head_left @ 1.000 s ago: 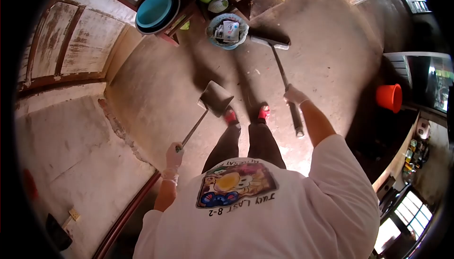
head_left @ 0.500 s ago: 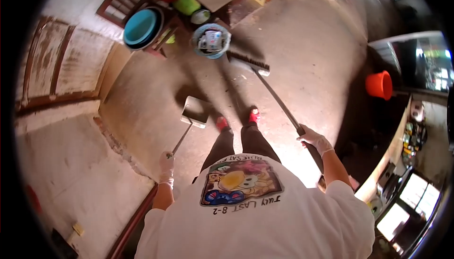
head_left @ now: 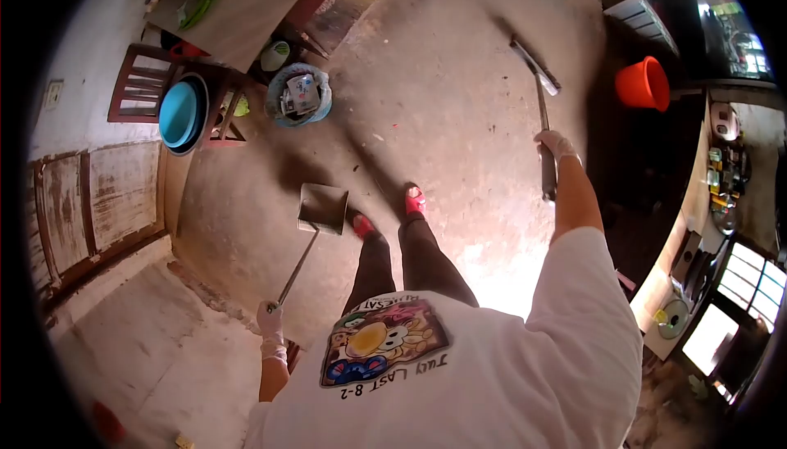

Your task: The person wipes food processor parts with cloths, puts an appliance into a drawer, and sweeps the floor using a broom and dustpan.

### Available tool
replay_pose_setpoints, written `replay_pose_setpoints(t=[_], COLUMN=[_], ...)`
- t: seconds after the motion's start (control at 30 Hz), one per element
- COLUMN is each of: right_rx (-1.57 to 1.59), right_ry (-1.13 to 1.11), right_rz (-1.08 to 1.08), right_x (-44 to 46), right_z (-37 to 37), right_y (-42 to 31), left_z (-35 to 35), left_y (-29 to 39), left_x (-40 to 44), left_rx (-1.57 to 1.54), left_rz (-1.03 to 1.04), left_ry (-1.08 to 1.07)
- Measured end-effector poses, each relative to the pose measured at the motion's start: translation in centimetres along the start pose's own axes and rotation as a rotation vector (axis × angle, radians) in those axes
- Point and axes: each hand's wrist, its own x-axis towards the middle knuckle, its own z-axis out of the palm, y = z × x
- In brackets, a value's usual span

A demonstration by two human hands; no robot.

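Note:
My left hand [head_left: 270, 318], in a pale thin glove, is closed on the handle end of a long-handled dustpan [head_left: 323, 208]. The pan rests on the floor in front of my feet, its open side facing away from me. My right hand [head_left: 557, 146], also gloved, grips the dark pole of a broom [head_left: 537, 68]. The broom head is farther out on the right, turned at a slant, at or near the floor. Small bits of debris [head_left: 378, 137] lie on the floor between the two tools.
A lined waste basket [head_left: 325, 98] with packaging inside stands front left, beside a table [head_left: 246, 6] and a chair with blue basins [head_left: 178, 115]. At right are an orange bucket [head_left: 643, 84], a glass-fronted cabinet [head_left: 730, 31] and a long counter [head_left: 668, 277].
The broom has swung from beside the basket out to the right, with my right hand farther up. The view has turned, so the basket and chair sit farther left. Both hands keep their hold.

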Motion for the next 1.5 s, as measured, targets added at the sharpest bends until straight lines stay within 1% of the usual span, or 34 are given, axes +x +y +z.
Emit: replay_pose_setpoints(t=[0.07,0.17,0.2,0.23,0.3,0.33,0.37,0.4,0.43,0.47,0.5,0.6,0.7,0.77,0.8,0.83,0.9,0.97,1.03,1.1,1.13,1.17,1.23,1.3,1.33,1.37,1.43,1.5], right_rx=[-0.01,-0.565,-0.625,-0.962,-0.2,-0.065,-0.053,-0.097,-0.091,-0.046,-0.005,-0.019,-0.017,-0.031,-0.068,-0.081,-0.034,-0.094,-0.073,-0.13,-0.17,-0.125,-0.312,-0.234,-0.194,-0.229,-0.111,-0.086], right_ry=[0.068,0.002,-0.048,-0.158,0.072,-0.037,-0.104,-0.154,-0.186,-0.269,-0.353,-0.473,-0.541,-0.448,-0.397,-0.396,-0.301,-0.21,-0.169,-0.152,-0.152,-0.165,-0.059,-0.202,-0.266,-0.301,-0.358,-0.39], right_rz=[-0.013,-0.503,-0.475,-0.693,-0.055,0.076,0.067,0.075,0.063,0.086,0.109,0.102,0.098,0.095,0.052,-0.014,-0.101,-0.133,-0.141,-0.089,-0.058,-0.065,-0.254,-0.101,-0.029,0.012,0.054,0.062], right_x=[2.5,5.0,6.5,5.1,-0.1,-3.8,-6.8,-10.7,-12.7,-15.0,-17.3,-22.9,-26.6,-27.7,-27.8,-26.4,-23.2,-19.4,-16.3,-16.5,-17.4,-17.2,-19.9,-25.0,-28.0,-31.0,-34.8,-38.6], right_z=[0.7,4.3,6.6,8.0,12.2,12.1,11.9,11.4,10.9,9.9,8.6,4.9,4.3,5.3,6.2,7.3,10.8,15.7,21.3,27.7,31.2,34.9,41.1,44.7,45.4,45.6,45.6,45.5], right_y=[0.7,6.6,10.4,12.6,17.1,17.5,18.2,17.3,17.8,17.0,15.5,10.8,8.8,7.8,7.2,7.6,7.7,7.2,7.2,7.2,7.7,9.6,12.2,11.3,9.7,7.9,6.2,5.5], left_z=[0.7,1.6,1.8,1.8,2.1,2.1,2.2,2.3,2.6,3.1,3.6,2.4,1.5,0.5,-0.1,-0.8,-1.7,-3.4,-5.3,-7.3,-8.6,-9.8,-11.1,-12.5,-13.0,-12.9,-13.7,-13.4], left_y=[2.3,5.9,6.9,7.4,8.5,9.5,11.2,12.4,12.6,12.4,12.4,16.6,15.8,16.3,16.4,16.2,15.6,15.5,14.1,12.2,11.2,11.2,10.8,8.8,7.5,6.2,3.5,2.1], left_x=[-0.3,-0.6,-0.2,0.0,0.7,0.9,0.9,1.1,1.7,2.2,2.5,2.2,4.0,4.8,5.0,5.5,6.4,7.5,9.3,11.8,12.8,13.6,17.0,18.9,20.3,22.2,24.9,27.4], left_rx=[0.019,0.004,-0.013,-0.006,0.002,0.05,0.098,0.145,0.092,0.036,-0.021,0.057,0.206,0.219,0.227,0.236,0.245,0.251,0.273,0.308,0.341,0.371,0.405,0.43,0.399,0.365,0.36,0.39], left_rz=[0.032,0.033,0.032,0.044,0.075,0.075,0.074,0.072,0.055,0.035,0.012,0.061,0.089,0.097,0.105,0.142,0.221,0.296,0.359,0.421,0.409,0.397,0.399,0.383,0.392,0.406,0.454,0.554], left_ry=[0.021,0.016,0.011,-0.003,-0.031,-0.04,-0.048,-0.055,-0.048,-0.041,-0.031,-0.144,-0.095,-0.13,-0.152,-0.137,-0.107,-0.117,-0.141,-0.185,-0.215,-0.242,-0.25,-0.247,-0.275,-0.294,-0.293,-0.256])
